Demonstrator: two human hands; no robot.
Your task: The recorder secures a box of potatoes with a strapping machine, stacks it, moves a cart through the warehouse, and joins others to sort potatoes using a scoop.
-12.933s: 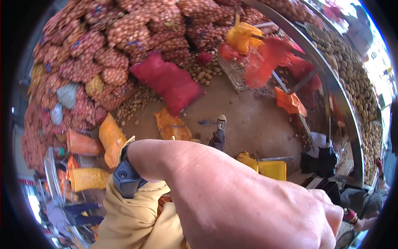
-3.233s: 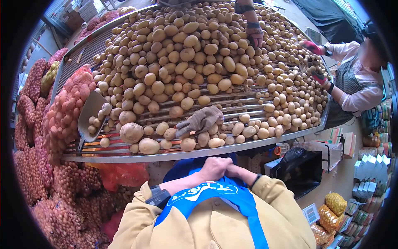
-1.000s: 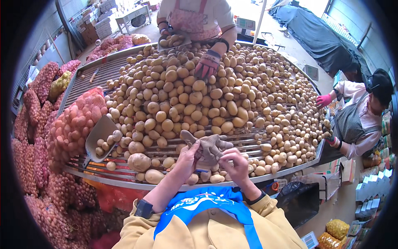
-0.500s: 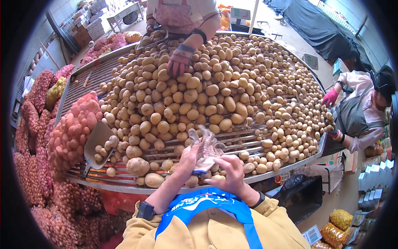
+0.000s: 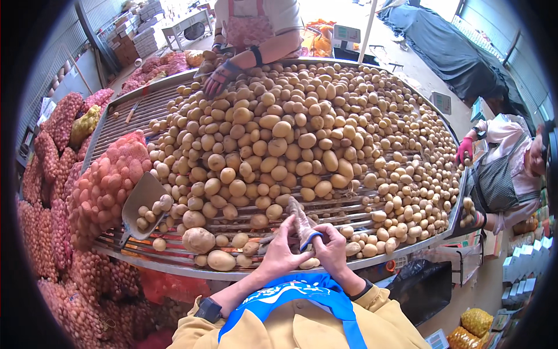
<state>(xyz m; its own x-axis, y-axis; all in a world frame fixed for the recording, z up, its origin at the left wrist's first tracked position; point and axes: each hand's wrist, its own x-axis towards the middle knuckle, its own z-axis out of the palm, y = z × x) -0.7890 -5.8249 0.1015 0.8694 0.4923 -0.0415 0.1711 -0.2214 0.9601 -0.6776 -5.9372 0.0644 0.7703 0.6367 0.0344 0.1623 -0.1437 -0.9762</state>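
A soiled pale work glove (image 5: 302, 223) with a blue-edged cuff points away from me over the near edge of the slatted sorting table (image 5: 343, 205). My left hand (image 5: 281, 255) closes on the cuff from the left, its thumb at the opening. From the right, my right hand (image 5: 333, 252) grips the blue edge between thumb and fingers. Both hands are bare. Loose potatoes (image 5: 279, 148) are heaped beyond the glove, and a few large ones, such as a big potato (image 5: 198, 240), lie left of my hands.
A metal scoop (image 5: 143, 205) holding potatoes leans by a red mesh sack (image 5: 110, 180) on the left. Filled sacks (image 5: 55, 227) are stacked beside the table. One person (image 5: 250, 29) works across from me; another person (image 5: 500, 163) is at the right end.
My right hand has come from loosely spread fingers to gripping the cuff; the glove is now more upright. The person opposite has moved a gloved hand leftward off the heap's middle.
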